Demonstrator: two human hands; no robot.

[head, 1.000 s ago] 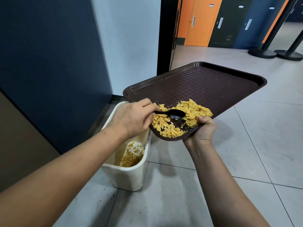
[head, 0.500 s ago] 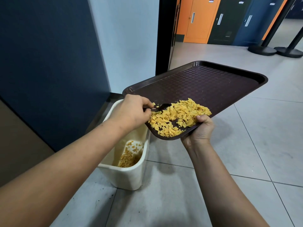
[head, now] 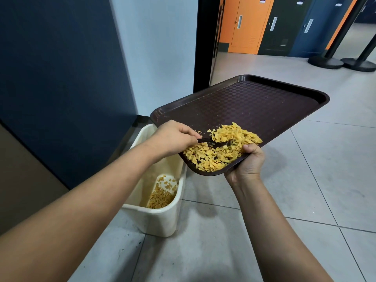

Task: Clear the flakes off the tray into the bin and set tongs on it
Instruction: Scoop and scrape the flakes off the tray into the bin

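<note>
Brown checker-textured plastic forms the tray [head: 254, 102], gripped at its low corner by the right hand [head: 249, 161] above a cream bin [head: 162, 220]. Crinkled yellow flakes [head: 219, 147] half bury a dark utensil [head: 215, 142] pinched by the left hand [head: 173, 137]; its form is unclear.

A grey tiled floor [head: 305, 180] meets a dark blue wall [head: 61, 78]. Beyond stand an orange locker [head: 246, 25] and 2 black stanchion bases [head: 343, 62].
</note>
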